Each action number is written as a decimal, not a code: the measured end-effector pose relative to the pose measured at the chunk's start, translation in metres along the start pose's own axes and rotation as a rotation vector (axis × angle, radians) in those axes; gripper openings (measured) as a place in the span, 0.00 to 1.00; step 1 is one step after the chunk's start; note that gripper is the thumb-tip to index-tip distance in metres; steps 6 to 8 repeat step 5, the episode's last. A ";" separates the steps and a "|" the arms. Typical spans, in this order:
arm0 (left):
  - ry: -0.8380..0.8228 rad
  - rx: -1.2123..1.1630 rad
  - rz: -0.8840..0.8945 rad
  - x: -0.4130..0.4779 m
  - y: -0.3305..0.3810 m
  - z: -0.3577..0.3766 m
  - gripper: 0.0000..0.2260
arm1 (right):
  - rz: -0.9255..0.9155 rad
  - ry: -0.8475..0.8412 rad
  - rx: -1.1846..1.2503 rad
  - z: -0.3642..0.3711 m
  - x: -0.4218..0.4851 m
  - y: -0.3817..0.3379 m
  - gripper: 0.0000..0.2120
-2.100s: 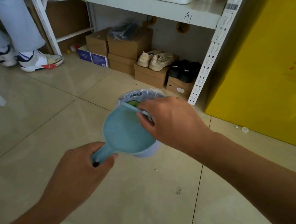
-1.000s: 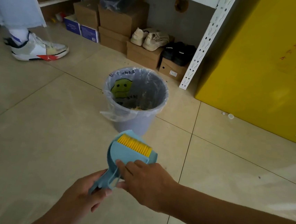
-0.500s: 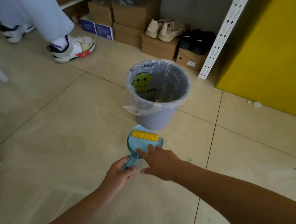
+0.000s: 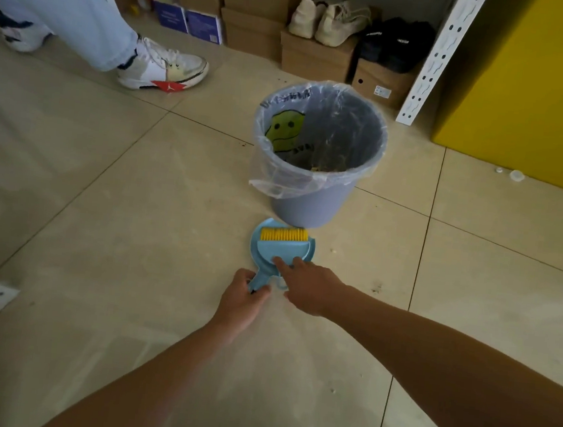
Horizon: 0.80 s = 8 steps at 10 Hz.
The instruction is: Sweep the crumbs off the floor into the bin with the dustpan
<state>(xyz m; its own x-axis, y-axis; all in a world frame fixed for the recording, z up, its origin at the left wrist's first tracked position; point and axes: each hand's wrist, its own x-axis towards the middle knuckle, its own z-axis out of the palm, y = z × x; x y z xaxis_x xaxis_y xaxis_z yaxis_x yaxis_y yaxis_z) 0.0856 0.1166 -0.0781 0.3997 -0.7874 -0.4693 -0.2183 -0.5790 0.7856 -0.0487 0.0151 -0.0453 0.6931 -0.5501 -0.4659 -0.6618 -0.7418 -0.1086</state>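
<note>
Dustpan (image 4: 270, 258) sits at six o'clock from the bin (image 4: 305, 205), brush (image 4: 283, 235) nested inside. Left hand (image 4: 242, 299) grips its handle; right hand (image 4: 310, 288) steadies the brush with straight fingers (image 4: 282, 265).

On the floor (image 4: 137, 199), the brush (image 4: 283, 252) lies in the dustpan (image 4: 254, 246) — just before the bin (image 4: 304, 208).

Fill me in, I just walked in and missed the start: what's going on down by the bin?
A person reaches down to the floor. Their left grip holds the blue dustpan by its handle; the right grip rests straight fingers on the yellow-bristled brush lying in the pan. The set is down at the floor right in front of the lined bin, which has crumbs inside. Another person's legs stand at left.
</note>
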 end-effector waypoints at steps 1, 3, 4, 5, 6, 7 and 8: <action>0.040 0.141 0.063 0.001 -0.002 0.008 0.11 | 0.005 0.018 -0.001 -0.002 0.001 -0.003 0.34; 0.178 0.169 0.094 0.008 -0.003 0.006 0.12 | 0.005 0.078 -0.006 -0.009 -0.006 0.005 0.35; 0.246 0.111 0.239 0.004 -0.005 -0.001 0.14 | 0.005 0.157 0.072 -0.013 -0.011 0.009 0.31; 0.235 0.191 0.536 0.002 0.012 -0.017 0.20 | 0.012 0.303 0.166 -0.026 -0.022 0.023 0.25; 0.235 0.191 0.536 0.002 0.012 -0.017 0.20 | 0.012 0.303 0.166 -0.026 -0.022 0.023 0.25; 0.235 0.191 0.536 0.002 0.012 -0.017 0.20 | 0.012 0.303 0.166 -0.026 -0.022 0.023 0.25; 0.235 0.191 0.536 0.002 0.012 -0.017 0.20 | 0.012 0.303 0.166 -0.026 -0.022 0.023 0.25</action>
